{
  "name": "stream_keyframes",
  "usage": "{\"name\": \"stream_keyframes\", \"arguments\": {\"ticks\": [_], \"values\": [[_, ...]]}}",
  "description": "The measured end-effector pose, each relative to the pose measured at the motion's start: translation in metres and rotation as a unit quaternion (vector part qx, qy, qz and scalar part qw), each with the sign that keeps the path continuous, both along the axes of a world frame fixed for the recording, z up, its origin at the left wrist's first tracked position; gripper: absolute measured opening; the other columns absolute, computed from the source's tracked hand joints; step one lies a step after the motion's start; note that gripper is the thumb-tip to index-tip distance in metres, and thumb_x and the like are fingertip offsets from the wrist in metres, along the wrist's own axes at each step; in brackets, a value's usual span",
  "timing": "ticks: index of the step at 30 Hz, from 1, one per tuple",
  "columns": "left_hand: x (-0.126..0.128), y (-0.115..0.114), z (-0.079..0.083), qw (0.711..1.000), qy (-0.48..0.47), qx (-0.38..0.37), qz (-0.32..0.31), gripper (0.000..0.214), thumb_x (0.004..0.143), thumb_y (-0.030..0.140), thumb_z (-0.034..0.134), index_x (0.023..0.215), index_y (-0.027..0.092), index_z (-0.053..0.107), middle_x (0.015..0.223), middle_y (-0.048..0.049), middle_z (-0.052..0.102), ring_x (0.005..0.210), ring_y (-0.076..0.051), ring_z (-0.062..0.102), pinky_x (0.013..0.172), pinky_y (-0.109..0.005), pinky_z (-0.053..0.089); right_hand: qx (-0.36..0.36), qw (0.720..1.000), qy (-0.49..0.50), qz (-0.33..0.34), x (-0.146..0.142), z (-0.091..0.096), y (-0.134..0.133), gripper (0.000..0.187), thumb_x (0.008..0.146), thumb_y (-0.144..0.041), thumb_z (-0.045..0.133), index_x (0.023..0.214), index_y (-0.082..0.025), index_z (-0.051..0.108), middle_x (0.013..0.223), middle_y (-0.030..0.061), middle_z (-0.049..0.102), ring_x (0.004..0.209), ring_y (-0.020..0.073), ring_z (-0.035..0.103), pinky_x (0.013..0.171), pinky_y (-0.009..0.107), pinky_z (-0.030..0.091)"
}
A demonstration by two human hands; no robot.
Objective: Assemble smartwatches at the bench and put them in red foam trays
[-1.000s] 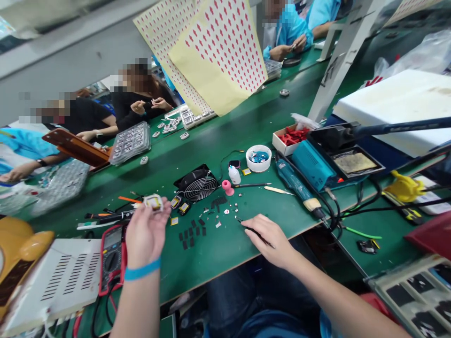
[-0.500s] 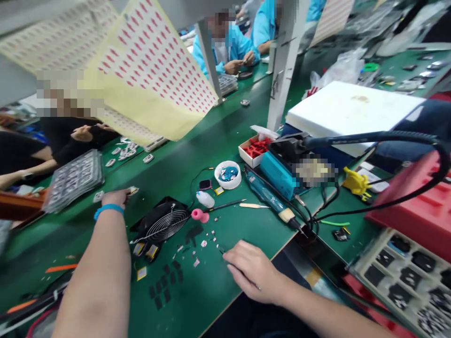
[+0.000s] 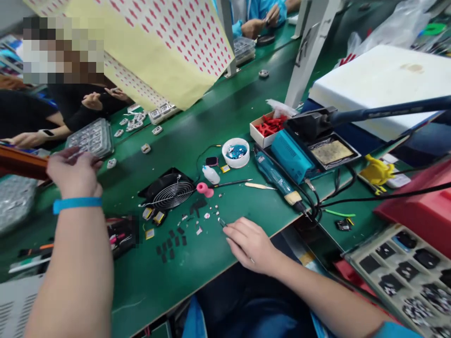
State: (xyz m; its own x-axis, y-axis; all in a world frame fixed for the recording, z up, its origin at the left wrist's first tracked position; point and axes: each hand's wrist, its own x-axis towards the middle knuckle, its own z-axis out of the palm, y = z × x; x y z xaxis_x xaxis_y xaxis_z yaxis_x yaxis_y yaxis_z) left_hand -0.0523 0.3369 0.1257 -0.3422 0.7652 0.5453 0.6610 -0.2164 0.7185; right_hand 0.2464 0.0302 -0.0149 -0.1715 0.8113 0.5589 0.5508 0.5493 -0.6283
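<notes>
My left hand (image 3: 74, 172), with a blue band at the wrist, reaches to the near edge of a clear plastic tray (image 3: 92, 134) of small parts. Its fingers are stretched out and partly hidden; I see nothing held in them. A small white device (image 3: 145, 148) and another white piece (image 3: 112, 163) lie on the green table to its right. My right hand (image 3: 248, 241) rests near the front edge, closed around thin metal tweezers (image 3: 221, 222). The tweezer tips point at tiny loose parts (image 3: 207, 216). Black rectangular pads (image 3: 171, 242) lie left of them.
A black fan with a wire guard (image 3: 172, 193), a white bottle (image 3: 210, 174), a white round tub (image 3: 236, 153) and a blue electric screwdriver (image 3: 276, 176) stand mid-table. The teal soldering station (image 3: 292, 152) and cables are at right. An orange bin (image 3: 23, 162) is at left; co-workers sit opposite.
My left hand has let go of a small white device, which now lies on the table, and moved left to the tray. The view has shifted; my right hand still holds the tweezers.
</notes>
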Motion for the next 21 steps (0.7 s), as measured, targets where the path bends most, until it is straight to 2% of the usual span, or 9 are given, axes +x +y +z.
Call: {"name": "stream_keyframes", "arguments": {"ticks": [2, 4, 5, 7, 9, 11, 14, 17, 21], "values": [[0.004, -0.054, 0.01, 0.999, -0.016, 0.026, 0.014, 0.024, 0.077, -0.003, 0.056, 0.098, 0.008, 0.057, 0.075, 0.0078, 0.057, 0.063, -0.005, 0.058, 0.079, -0.034, 0.059, -0.006, 1.0, 0.002, 0.009, 0.0, -0.001, -0.001, 0.026, 0.101, -0.018, 0.048, 0.124, -0.017, 0.061, 0.104, 0.0125, 0.074, 0.089, 0.0238, 0.065, 0.08, 0.039, 0.057], [0.015, -0.119, 0.008, 0.998, 0.023, 0.047, -0.046, 0.015, 0.081, 0.01, 0.06, 0.095, 0.011, 0.066, 0.081, 0.0029, 0.066, 0.07, -0.01, 0.062, 0.079, -0.03, 0.057, -0.014, 1.0, -0.012, 0.018, -0.001, -0.001, -0.001, 0.027, 0.103, -0.021, 0.047, 0.126, -0.017, 0.061, 0.109, 0.0133, 0.074, 0.094, 0.0245, 0.065, 0.082, 0.041, 0.056], [0.022, -0.151, 0.002, 0.994, 0.064, 0.026, -0.084, 0.01, 0.084, 0.017, 0.062, 0.09, 0.013, 0.069, 0.081, 0.0012, 0.069, 0.072, -0.012, 0.064, 0.078, -0.029, 0.056, -0.017, 0.999, -0.026, 0.02, -0.002, -0.001, 0.0, 0.027, 0.104, -0.022, 0.046, 0.126, -0.017, 0.061, 0.112, 0.0139, 0.074, 0.096, 0.0251, 0.064, 0.083, 0.041, 0.055], [0.037, -0.205, -0.02, 0.976, 0.145, -0.056, -0.153, 0.014, 0.088, 0.03, 0.065, 0.088, 0.019, 0.073, 0.08, -0.0006, 0.072, 0.07, -0.016, 0.064, 0.073, -0.031, 0.056, -0.022, 0.998, -0.064, 0.018, -0.006, 0.002, 0.002, 0.028, 0.106, -0.024, 0.046, 0.127, -0.016, 0.061, 0.117, 0.0151, 0.074, 0.097, 0.0259, 0.062, 0.083, 0.043, 0.054], [0.05, -0.239, -0.047, 0.941, 0.205, -0.096, -0.25, 0.016, 0.091, 0.033, 0.062, 0.09, 0.022, 0.074, 0.086, -0.0033, 0.074, 0.077, -0.02, 0.067, 0.078, -0.035, 0.057, -0.025, 0.993, -0.112, 0.01, -0.012, 0.004, 0.005, 0.028, 0.106, -0.026, 0.047, 0.125, -0.015, 0.063, 0.122, 0.0149, 0.073, 0.094, 0.0263, 0.059, 0.08, 0.042, 0.053], [0.06, -0.253, -0.071, 0.911, 0.253, -0.103, -0.308, 0.016, 0.095, 0.029, 0.059, 0.097, 0.023, 0.074, 0.093, -0.0052, 0.076, 0.088, -0.023, 0.069, 0.084, -0.037, 0.057, -0.025, 0.987, -0.156, 0.002, -0.018, 0.006, 0.009, 0.027, 0.105, -0.028, 0.049, 0.123, -0.014, 0.064, 0.125, 0.0136, 0.072, 0.091, 0.0266, 0.056, 0.075, 0.042, 0.051], [0.071, -0.253, -0.094, 0.886, 0.302, -0.091, -0.34, 0.021, 0.097, 0.018, 0.052, 0.11, 0.023, 0.068, 0.108, -0.0064, 0.077, 0.099, -0.024, 0.066, 0.092, -0.041, 0.055, -0.029, 0.982, -0.188, -0.006, -0.024, 0.007, 0.013, 0.024, 0.104, -0.028, 0.052, 0.119, -0.015, 0.065, 0.122, 0.013, 0.073, 0.088, 0.0265, 0.053, 0.071, 0.041, 0.048], [0.077, -0.247, -0.103, 0.868, 0.338, -0.078, -0.355, 0.026, 0.095, 0.009, 0.048, 0.113, 0.021, 0.062, 0.121, -0.0078, 0.074, 0.104, -0.024, 0.062, 0.095, -0.042, 0.055, -0.036, 0.981, -0.188, -0.005, -0.025, 0.007, 0.015, 0.023, 0.104, -0.029, 0.053, 0.118, -0.016, 0.065, 0.117, 0.0138, 0.073, 0.088, 0.0264, 0.053, 0.071, 0.041, 0.046], [0.081, -0.241, -0.109, 0.843, 0.392, -0.079, -0.36, 0.038, 0.092, 0.004, 0.047, 0.124, 0.02, 0.059, 0.109, -0.0086, 0.074, 0.102, -0.023, 0.062, 0.088, -0.037, 0.056, -0.04, 0.982, -0.184, -0.002, -0.025, 0.008, 0.015, 0.025, 0.103, -0.03, 0.054, 0.121, -0.014, 0.064, 0.115, 0.0152, 0.072, 0.09, 0.0279, 0.053, 0.071, 0.042, 0.046]]}}
